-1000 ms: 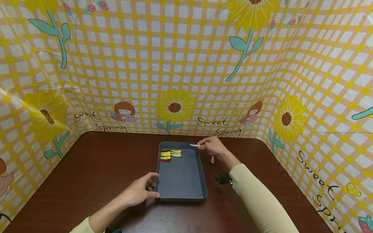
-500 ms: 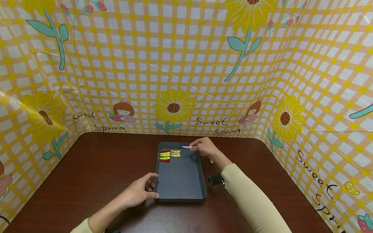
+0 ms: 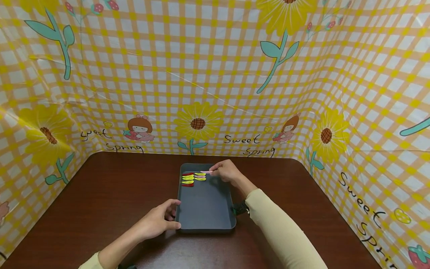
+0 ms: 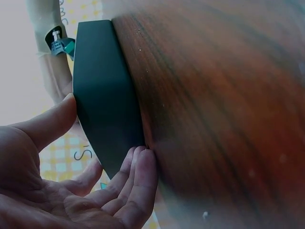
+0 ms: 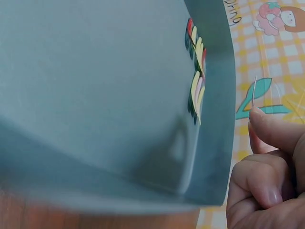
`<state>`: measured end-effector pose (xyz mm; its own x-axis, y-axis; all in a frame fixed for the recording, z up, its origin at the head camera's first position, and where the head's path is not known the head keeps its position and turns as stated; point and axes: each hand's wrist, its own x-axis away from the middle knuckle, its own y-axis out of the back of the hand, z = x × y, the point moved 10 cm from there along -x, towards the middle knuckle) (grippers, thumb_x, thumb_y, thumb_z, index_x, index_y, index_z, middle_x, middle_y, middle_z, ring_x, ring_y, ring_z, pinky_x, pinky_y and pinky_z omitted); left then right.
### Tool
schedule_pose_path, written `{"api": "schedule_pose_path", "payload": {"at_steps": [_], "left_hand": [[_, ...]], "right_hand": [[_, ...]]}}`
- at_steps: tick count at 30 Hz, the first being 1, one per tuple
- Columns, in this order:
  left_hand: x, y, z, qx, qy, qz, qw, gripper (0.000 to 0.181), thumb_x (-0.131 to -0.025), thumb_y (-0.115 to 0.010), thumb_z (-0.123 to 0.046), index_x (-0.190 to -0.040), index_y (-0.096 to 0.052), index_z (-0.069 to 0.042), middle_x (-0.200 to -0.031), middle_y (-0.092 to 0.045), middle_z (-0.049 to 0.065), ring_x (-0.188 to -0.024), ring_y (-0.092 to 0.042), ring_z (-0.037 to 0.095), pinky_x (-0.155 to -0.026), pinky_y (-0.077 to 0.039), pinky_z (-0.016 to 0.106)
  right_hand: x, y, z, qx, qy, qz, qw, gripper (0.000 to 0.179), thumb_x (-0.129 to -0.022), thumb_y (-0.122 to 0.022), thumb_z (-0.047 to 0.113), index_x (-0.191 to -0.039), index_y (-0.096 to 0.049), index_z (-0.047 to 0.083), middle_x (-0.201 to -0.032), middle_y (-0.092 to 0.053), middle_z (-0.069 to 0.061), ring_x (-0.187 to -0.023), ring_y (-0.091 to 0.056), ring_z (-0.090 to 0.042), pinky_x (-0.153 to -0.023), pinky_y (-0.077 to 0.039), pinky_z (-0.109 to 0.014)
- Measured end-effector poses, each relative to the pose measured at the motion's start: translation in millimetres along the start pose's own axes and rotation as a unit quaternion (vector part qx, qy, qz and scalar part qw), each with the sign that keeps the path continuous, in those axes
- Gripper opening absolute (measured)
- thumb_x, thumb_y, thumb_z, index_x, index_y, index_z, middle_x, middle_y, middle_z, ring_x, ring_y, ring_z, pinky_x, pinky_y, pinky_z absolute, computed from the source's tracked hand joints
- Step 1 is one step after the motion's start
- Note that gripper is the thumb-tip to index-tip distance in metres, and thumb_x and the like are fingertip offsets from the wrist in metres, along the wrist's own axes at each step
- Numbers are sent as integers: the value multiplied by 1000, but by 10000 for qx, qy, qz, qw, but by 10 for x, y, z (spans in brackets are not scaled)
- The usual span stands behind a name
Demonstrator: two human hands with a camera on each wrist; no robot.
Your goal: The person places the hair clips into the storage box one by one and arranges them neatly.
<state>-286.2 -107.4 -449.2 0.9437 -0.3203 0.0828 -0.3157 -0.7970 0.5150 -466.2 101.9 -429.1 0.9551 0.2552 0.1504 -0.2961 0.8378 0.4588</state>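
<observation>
Between thumb and forefinger, my right hand (image 3: 226, 172) pinches a pale pink snap hair clip (image 3: 206, 172) over the far end of a dark grey tray (image 3: 205, 209). In the right wrist view this clip (image 5: 254, 91) shows edge-on, a thin line above the fingertips. Two short columns of clips lie in the tray's far left corner: red and yellow clips (image 3: 187, 178) on the left, two yellow with a pink one between (image 3: 200, 176) on the right. My left hand (image 3: 158, 222) holds the tray's near left side, thumb at the rim and fingertips low on the outer wall (image 4: 102, 81).
The tray stands on a dark brown wooden table (image 3: 114, 194). A checked sunflower cloth (image 3: 198, 86) hangs round the back and sides. My right wrist wears a dark strap device (image 3: 239, 207), which overlaps the tray's right rim in the head view.
My right hand has moved left with the pink clip, from the tray's right rim to beside the second column. A clip right of the tray is now hidden by my arm. My left hand stays put.
</observation>
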Motion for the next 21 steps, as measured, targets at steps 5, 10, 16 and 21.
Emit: {"api": "schedule_pose_path", "payload": {"at_steps": [5,10,16,21], "left_hand": [[2,-2,6,-12,6,3,10000,66,-83,-83,-18,-139,-51,-8,-109,-60,9,-94,-58,20,-78,-49,38],[0,-3,6,-48,27,-18,10000,65,-82,-83,-18,-139,-52,-8,-108,-61,8,-93,-58,19,-78,-49,38],[-3,-7,-4,-30,28,2,10000,66,-82,-83,-18,-139,-52,-8,-108,-61,8,-93,-58,19,-79,-49,38],[-5,-3,-3,-35,18,8,10000,66,-82,-83,-19,-139,-52,-8,-108,-61,8,-93,-58,20,-78,-49,38]], "right_hand": [[-12,-103,13,26,11,77,10000,15,-89,-73,3,-104,-75,-2,-59,-52,0,-44,-18,-9,-42,-21,-24],[-7,-187,5,41,-14,182,9998,15,-89,-73,3,-102,-75,-2,-68,-60,-7,-43,-19,-8,-41,-21,-24],[0,-263,-15,-53,-28,281,9996,12,-89,-73,4,-99,-75,-2,-69,-63,-10,-43,-19,-9,-42,-21,-24],[-17,-324,-68,12,-69,160,9998,8,-88,-73,3,-96,-76,0,-52,-43,3,-42,-19,-8,-41,-22,-24]]}}
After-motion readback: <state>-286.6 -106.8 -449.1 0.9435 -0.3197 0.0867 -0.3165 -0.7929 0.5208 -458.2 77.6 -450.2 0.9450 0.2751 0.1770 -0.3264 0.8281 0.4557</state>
